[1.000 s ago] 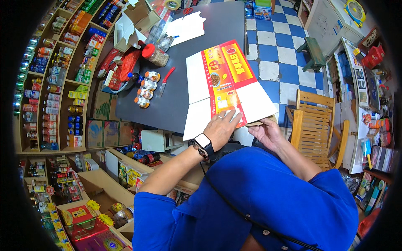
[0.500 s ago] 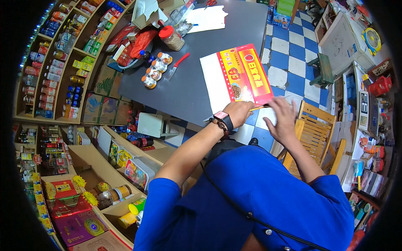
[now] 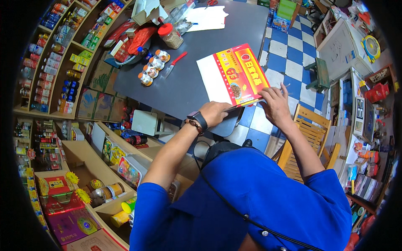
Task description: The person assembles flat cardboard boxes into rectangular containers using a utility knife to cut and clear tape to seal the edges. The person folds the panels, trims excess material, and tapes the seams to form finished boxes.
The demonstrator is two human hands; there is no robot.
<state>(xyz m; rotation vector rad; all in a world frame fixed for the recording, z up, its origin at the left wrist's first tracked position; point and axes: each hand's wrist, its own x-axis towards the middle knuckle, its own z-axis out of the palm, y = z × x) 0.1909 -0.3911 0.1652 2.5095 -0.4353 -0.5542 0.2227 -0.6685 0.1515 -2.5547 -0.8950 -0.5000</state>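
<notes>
Handling a flat, red-and-yellow printed cardboard carton (image 3: 234,77) over the near right part of the dark grey table (image 3: 188,88). Left hand (image 3: 213,113) at carton's seven o'clock, fingers grasping the near edge. Right hand (image 3: 275,104) at four, fingers bent onto the corner; cannot tell whether they grip. From carton: red-handled knife (image 3: 174,62) at nine, between it and four white, orange-capped bottles (image 3: 153,67); red-lidded clear jar (image 3: 172,37) at ten; slatted wooden chair (image 3: 313,130) at four.

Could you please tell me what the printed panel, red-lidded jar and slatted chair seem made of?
Printed panel: probably cardboard, perhaps coated; flat, stiff-looking, straight-edged. Red-lidded jar: clear plastic or glass, since its contents show through. Slatted chair: likely varnished wood, given its honey-coloured slats.
</notes>
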